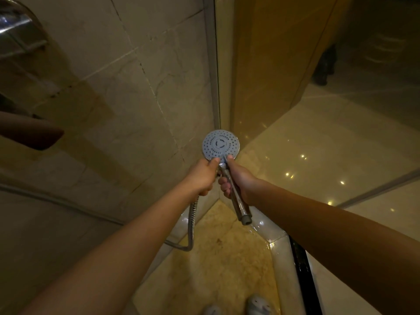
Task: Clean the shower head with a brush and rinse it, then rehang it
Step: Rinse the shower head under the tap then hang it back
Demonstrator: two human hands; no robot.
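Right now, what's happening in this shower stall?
A person stands in a tiled shower corner holding a shower head with both hands, its nozzle face turned up toward the camera. The right hand wraps the chrome handle, thumb by the base of the face. The left hand grips beside it, thumb on the face's rim, with the metal hose hanging from that fist. The handle's lower end looks free of the hose. No brush is in view, and the head is not hung up.
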